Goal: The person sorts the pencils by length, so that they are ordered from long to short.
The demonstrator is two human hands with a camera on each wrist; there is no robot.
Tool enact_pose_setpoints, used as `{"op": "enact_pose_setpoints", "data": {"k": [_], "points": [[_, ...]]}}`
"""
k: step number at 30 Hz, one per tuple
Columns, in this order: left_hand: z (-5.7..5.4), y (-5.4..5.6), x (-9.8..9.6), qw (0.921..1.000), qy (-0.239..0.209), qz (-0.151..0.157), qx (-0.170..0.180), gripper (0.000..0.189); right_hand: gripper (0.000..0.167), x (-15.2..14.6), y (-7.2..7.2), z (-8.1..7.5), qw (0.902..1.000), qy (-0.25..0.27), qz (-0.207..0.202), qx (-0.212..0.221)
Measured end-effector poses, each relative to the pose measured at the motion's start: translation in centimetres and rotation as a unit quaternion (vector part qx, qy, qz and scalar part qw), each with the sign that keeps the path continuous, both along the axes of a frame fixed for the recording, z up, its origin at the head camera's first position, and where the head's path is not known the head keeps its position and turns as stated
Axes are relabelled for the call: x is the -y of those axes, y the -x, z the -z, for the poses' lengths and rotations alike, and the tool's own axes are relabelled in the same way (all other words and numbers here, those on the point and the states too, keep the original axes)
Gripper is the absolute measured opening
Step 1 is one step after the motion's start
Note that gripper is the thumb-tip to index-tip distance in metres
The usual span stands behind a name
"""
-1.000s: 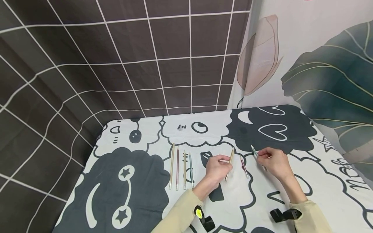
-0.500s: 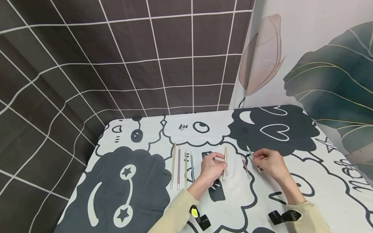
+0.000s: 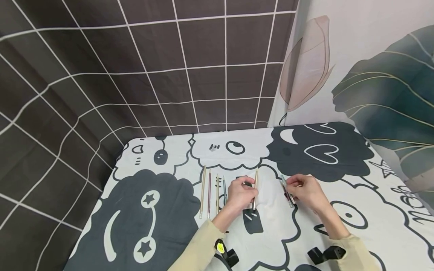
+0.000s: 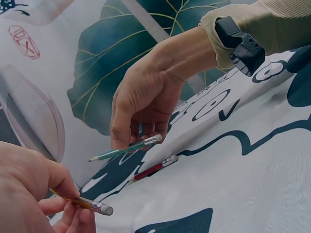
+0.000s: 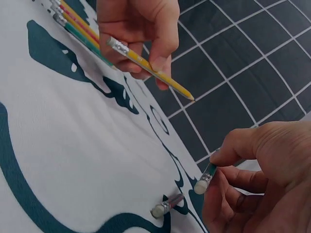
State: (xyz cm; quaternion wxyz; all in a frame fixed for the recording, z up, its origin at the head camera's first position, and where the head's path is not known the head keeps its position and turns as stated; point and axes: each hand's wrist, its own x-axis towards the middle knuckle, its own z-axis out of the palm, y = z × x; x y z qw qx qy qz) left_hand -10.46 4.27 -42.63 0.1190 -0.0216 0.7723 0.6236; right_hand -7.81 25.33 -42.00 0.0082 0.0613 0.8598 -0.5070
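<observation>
My left hand (image 3: 241, 195) pinches a yellow pencil (image 5: 167, 80) between thumb and fingers, its eraser end towards me. Green is the pencil (image 4: 119, 152) that my right hand (image 3: 306, 191) pinches; its silver ferrule and pale eraser show in both wrist views. Below that hand, a short red pencil (image 4: 154, 168) lies on the cloth, partly overlapped by the green one in the head view. Left of my left hand, several pencils lie side by side: a yellow one (image 3: 202, 192), a red one (image 3: 209, 194), another yellow one (image 3: 217, 194) and a green one (image 3: 225, 188), partly hidden by the hand.
A white and dark grey cartoon-print cloth (image 3: 271, 244) covers the table. Behind it hangs a dark curtain (image 3: 203, 45) with white grid lines, and a leaf-print cloth (image 3: 390, 94) hangs at the right. Each wrist wears a black camera.
My left hand has moved left with the yellow pencil, which now points nearly straight away from me. My right hand has moved left with the green pencil, over the red one.
</observation>
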Motion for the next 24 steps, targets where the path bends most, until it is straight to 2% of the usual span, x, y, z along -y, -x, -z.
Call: {"op": "enact_pose_setpoints", "data": {"k": [6,13,24], "points": [[0.0,0.0,0.6,1.0,0.005,-0.001,-0.004,0.028,0.02,0.9,0.1,0.0,0.9999,0.0,-0.006,0.01],[-0.1,0.0,1.4,0.9999,-0.002,-0.013,-0.002,0.03,0.02,1.8,0.3,0.0,0.9993,0.029,-0.017,0.016],[-0.2,0.1,2.7,0.999,0.031,-0.032,-0.002,0.029,0.019,3.4,0.7,0.2,0.9988,0.039,-0.019,0.023]]}}
